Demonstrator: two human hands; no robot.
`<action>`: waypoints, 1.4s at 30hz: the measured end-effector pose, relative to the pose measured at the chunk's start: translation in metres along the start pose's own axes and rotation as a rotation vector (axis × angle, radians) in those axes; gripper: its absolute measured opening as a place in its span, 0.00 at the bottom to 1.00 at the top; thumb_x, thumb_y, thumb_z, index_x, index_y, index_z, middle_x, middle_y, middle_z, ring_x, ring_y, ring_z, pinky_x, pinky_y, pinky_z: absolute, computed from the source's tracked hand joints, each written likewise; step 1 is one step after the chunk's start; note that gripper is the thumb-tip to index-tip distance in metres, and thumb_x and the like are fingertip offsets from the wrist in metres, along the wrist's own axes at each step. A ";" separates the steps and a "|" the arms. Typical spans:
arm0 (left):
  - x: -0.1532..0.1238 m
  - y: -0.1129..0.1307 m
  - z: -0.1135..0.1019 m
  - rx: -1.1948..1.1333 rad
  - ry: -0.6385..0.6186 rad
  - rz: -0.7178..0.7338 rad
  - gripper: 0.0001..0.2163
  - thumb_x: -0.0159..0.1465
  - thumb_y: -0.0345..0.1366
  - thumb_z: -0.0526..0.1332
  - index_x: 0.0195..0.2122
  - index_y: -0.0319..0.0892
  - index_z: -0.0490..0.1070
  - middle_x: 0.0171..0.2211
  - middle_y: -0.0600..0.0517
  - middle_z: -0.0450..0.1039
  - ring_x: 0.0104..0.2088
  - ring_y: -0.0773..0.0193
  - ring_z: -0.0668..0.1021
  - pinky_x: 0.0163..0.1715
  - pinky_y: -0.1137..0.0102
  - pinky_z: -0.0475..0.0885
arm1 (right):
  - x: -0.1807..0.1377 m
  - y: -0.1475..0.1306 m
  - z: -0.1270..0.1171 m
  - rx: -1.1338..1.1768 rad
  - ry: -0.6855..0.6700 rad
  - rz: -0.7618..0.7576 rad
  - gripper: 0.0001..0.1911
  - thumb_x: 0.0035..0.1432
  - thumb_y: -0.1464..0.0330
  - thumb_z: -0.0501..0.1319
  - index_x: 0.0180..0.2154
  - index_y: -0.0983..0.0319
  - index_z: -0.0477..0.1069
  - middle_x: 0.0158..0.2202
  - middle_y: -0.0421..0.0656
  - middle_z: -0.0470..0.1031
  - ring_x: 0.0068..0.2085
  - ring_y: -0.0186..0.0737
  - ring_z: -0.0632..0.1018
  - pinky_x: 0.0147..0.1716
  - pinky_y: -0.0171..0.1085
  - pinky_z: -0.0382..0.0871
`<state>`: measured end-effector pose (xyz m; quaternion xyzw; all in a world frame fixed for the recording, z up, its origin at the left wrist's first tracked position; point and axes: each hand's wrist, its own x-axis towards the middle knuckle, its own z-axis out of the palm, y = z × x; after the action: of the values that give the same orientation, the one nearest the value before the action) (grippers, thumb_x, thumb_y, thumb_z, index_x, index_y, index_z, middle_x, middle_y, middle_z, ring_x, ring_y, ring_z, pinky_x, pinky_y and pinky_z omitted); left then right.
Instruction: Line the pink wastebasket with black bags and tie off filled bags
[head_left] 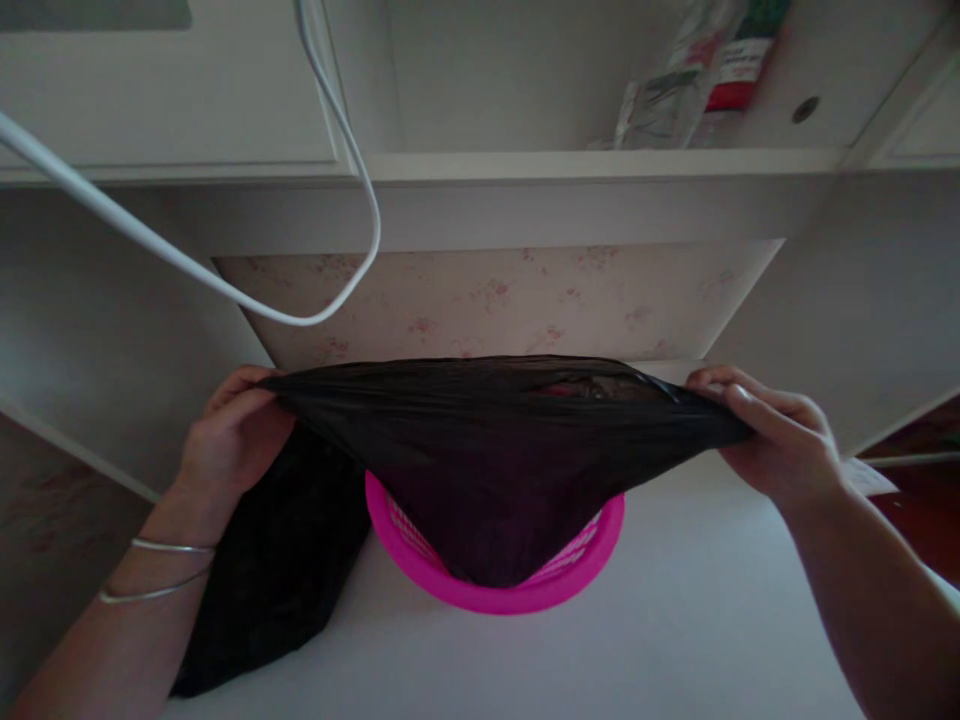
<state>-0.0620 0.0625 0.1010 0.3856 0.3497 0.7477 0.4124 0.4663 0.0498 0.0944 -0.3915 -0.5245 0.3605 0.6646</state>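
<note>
A thin black plastic bag [495,430] is stretched wide between my two hands, its middle sagging into a bright pink basket [502,598] with slotted walls. My left hand [236,430] pinches the bag's left corner between thumb and fingers. At the other end, my right hand [780,425] grips the right corner. The basket stands on a white surface, and only the near part of its rim shows; the bag hides the rest. Beneath my left forearm lies another dark black piece [285,560], perhaps a second bag; I cannot tell whether it joins the stretched one.
A white cable [300,318] loops down in front on the left. Above, a white shelf [600,165] holds clear plastic packaging [660,105] and a bottle with a red and white label [739,75]. White side panels flank the white surface [675,620], with floral wallpaper [495,295] behind.
</note>
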 end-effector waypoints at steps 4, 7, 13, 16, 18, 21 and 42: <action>0.001 -0.001 -0.005 0.010 0.018 -0.042 0.06 0.50 0.26 0.68 0.27 0.43 0.77 0.28 0.55 0.81 0.31 0.63 0.79 0.36 0.66 0.74 | 0.005 0.007 0.010 0.083 0.122 0.018 0.17 0.42 0.55 0.78 0.26 0.60 0.81 0.33 0.43 0.72 0.30 0.35 0.74 0.23 0.32 0.71; 0.000 -0.001 -0.011 0.034 0.018 -0.051 0.05 0.51 0.28 0.70 0.27 0.44 0.76 0.28 0.54 0.81 0.31 0.61 0.79 0.35 0.65 0.74 | 0.004 0.012 0.012 0.124 0.097 0.033 0.21 0.35 0.53 0.81 0.27 0.58 0.79 0.35 0.42 0.75 0.30 0.36 0.75 0.25 0.33 0.74; -0.004 0.008 -0.011 0.077 -0.007 -0.032 0.09 0.51 0.25 0.71 0.28 0.45 0.74 0.29 0.55 0.83 0.29 0.62 0.79 0.39 0.63 0.77 | -0.003 0.011 0.019 0.149 0.130 0.057 0.23 0.31 0.68 0.83 0.24 0.58 0.70 0.36 0.42 0.83 0.33 0.38 0.81 0.30 0.35 0.77; -0.005 0.012 -0.002 0.040 -0.010 0.029 0.11 0.52 0.23 0.68 0.31 0.47 0.75 0.28 0.59 0.82 0.29 0.64 0.79 0.34 0.68 0.77 | -0.002 0.007 0.025 0.185 0.204 0.004 0.21 0.38 0.63 0.81 0.24 0.58 0.70 0.29 0.40 0.81 0.27 0.36 0.79 0.30 0.37 0.78; -0.003 0.013 0.005 -0.005 0.020 0.051 0.10 0.55 0.23 0.68 0.31 0.47 0.75 0.26 0.59 0.81 0.29 0.65 0.79 0.33 0.69 0.77 | 0.001 0.003 0.030 0.217 0.261 -0.048 0.21 0.37 0.64 0.82 0.24 0.59 0.71 0.27 0.39 0.79 0.27 0.35 0.79 0.33 0.38 0.79; 0.002 0.007 0.014 -0.033 0.094 0.048 0.10 0.57 0.22 0.68 0.33 0.45 0.75 0.25 0.60 0.79 0.27 0.67 0.78 0.32 0.72 0.75 | 0.006 -0.003 0.038 0.279 0.363 -0.146 0.22 0.34 0.68 0.83 0.24 0.60 0.70 0.24 0.37 0.76 0.27 0.32 0.78 0.31 0.32 0.76; -0.034 -0.034 0.060 0.133 -0.072 -0.123 0.23 0.42 0.44 0.83 0.37 0.42 0.81 0.40 0.48 0.85 0.48 0.47 0.84 0.54 0.54 0.80 | -0.010 0.024 0.066 -0.148 -0.342 -0.002 0.21 0.51 0.55 0.77 0.46 0.52 0.83 0.51 0.42 0.84 0.53 0.55 0.82 0.61 0.58 0.73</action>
<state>0.0144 0.0590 0.0902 0.4166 0.4066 0.6817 0.4433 0.3981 0.0607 0.0784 -0.3720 -0.6552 0.3816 0.5355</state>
